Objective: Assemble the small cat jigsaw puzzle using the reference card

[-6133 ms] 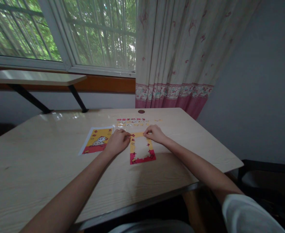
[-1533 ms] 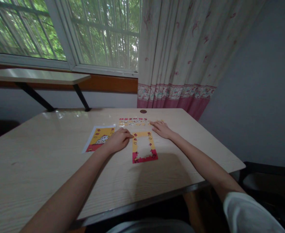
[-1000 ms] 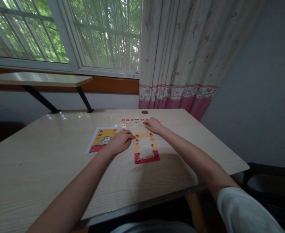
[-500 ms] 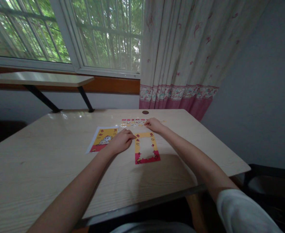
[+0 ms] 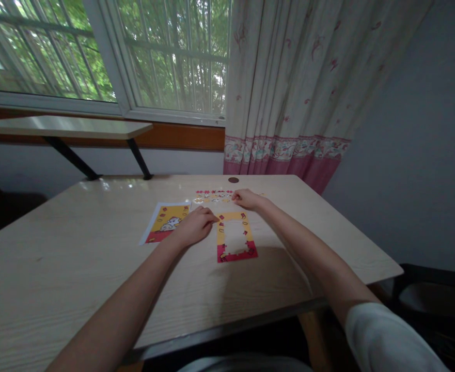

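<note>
A jigsaw puzzle (image 5: 237, 255) lies on the desk, its yellow and red border joined and its middle showing bare desk. The fingers of my left hand (image 5: 198, 226) are closed at the puzzle's upper left corner, pressing on its edge. Loose puzzle pieces (image 5: 214, 196) lie in rows beyond it, some red, others yellow and white. My right hand (image 5: 247, 199) is at the right part of these rows, fingertips pinched together; whatever is between them is hidden. Partly behind my left forearm, a printed reference picture (image 5: 171, 211) shows a white cartoon animal on yellow and red.
The wooden desk (image 5: 76, 263) carries everything. A raised shelf (image 5: 68, 125) on black legs stands at the back left. A dark round cable-hole cover (image 5: 233, 180) is near the back edge. Behind are a barred window and a patterned curtain (image 5: 285, 103); a dark chair (image 5: 432, 289) is at right.
The view has shifted very slightly. Both hands stay in nearly the same places, the left at the puzzle's corner and the right at the loose pieces.
</note>
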### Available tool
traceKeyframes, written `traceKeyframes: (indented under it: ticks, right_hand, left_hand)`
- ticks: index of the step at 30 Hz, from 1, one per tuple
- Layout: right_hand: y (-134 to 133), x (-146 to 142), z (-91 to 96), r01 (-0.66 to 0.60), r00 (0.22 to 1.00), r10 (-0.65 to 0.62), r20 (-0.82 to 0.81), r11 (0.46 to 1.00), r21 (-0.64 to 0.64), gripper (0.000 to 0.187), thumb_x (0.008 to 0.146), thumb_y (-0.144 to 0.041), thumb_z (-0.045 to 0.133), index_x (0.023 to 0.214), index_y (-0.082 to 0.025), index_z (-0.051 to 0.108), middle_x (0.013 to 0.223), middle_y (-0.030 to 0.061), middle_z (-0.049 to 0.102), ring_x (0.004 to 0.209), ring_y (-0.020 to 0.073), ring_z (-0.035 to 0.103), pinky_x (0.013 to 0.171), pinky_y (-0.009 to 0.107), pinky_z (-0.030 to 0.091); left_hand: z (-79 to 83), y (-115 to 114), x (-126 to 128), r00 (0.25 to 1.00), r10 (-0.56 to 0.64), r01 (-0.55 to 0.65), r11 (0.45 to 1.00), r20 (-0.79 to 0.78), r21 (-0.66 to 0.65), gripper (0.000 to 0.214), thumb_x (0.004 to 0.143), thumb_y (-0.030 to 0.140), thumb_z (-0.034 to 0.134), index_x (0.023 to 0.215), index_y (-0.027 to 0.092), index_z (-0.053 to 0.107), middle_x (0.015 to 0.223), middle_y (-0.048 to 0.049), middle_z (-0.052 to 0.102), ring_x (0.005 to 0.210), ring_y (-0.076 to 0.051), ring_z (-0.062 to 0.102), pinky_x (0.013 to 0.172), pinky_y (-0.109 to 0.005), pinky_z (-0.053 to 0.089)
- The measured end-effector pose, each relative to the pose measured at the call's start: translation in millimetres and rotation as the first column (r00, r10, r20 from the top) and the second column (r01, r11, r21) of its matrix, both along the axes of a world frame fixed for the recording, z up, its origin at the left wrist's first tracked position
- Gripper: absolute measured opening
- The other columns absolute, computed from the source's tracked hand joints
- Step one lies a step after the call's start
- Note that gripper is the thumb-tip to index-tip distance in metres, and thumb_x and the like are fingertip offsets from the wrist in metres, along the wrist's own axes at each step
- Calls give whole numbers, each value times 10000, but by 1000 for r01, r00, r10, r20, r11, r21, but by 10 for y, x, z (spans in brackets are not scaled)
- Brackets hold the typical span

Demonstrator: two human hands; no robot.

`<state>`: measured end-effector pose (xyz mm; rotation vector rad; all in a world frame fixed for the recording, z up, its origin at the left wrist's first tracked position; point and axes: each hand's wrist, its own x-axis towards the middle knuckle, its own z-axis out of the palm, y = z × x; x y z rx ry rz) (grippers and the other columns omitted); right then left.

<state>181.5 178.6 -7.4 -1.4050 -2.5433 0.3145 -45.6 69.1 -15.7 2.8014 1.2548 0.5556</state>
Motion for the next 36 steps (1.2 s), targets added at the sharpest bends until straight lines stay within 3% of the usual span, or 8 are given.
traceKeyframes:
  ticks: [10,12,14,18,21,24,32,36]
  right_hand:
    - [-160,116,20,-97,990,103,-95,993,62,106,738,-92,620,808,-121,695,824,60,643,761,130,554,706,222,400]
    - [-221,170,-10,-85,977,98,-191,994,72,130,739,-92,603,830,-123,692,796,45,635,723,117,542,673,216,396]
    - [-280,224,-60,-50,922,66,-382,997,50,178,746,-119,592,896,-130,687,754,26,627,667,104,527,627,215,391]
    - [-377,297,-158,-46,681,-54,-730,992,-117,200,729,-237,636,892,-134,687,739,25,644,634,97,539,609,228,421]
    - [-447,309,-186,-89,530,-165,-832,965,-248,260,646,-321,724,823,-137,674,740,33,660,642,107,576,633,255,468]
    - [-518,287,-181,-128,433,-261,-863,930,-345,361,551,-372,796,790,-145,651,698,28,661,638,125,608,640,283,506]
    - [-655,195,-106,-209,331,-336,-882,885,-416,414,475,-393,842,714,-147,609,662,25,676,621,135,649,612,280,532]
    - [-709,152,-85,-208,335,-347,-876,879,-428,425,455,-392,847,694,-137,606,616,20,671,580,128,645,565,243,502]
  left_hand:
    - [-13,15,-4,1000,-5,5,1000,-2,5,326,828,118,438,1014,177,699,940,-91,630,931,-223,533,848,-341,440]
    - [-4,11,2,1000,-4,4,1000,-6,4,323,828,118,440,1015,173,698,942,-92,631,933,-223,534,852,-341,439]
    - [8,3,7,1000,-3,3,1000,-10,1,321,831,121,437,1012,171,697,942,-91,631,934,-224,534,850,-341,439]
    - [11,-1,6,1000,-3,3,1000,-8,1,321,834,125,429,1001,177,698,935,-86,628,935,-220,534,847,-338,442]
    - [-9,7,-2,1000,-2,2,1000,10,-2,321,835,133,428,1007,179,695,946,-85,627,943,-216,534,857,-339,441]
    - [-26,12,-6,999,9,-9,1000,32,-7,317,834,143,431,1007,185,694,954,-83,631,949,-215,533,868,-347,441]
    - [5,-1,7,998,6,-4,1000,70,-22,301,828,164,447,982,183,705,940,-87,648,940,-220,544,872,-356,440]
    - [31,-30,96,960,37,-1,992,277,-128,274,839,207,466,957,177,710,932,-86,674,903,-200,572,844,-343,449]
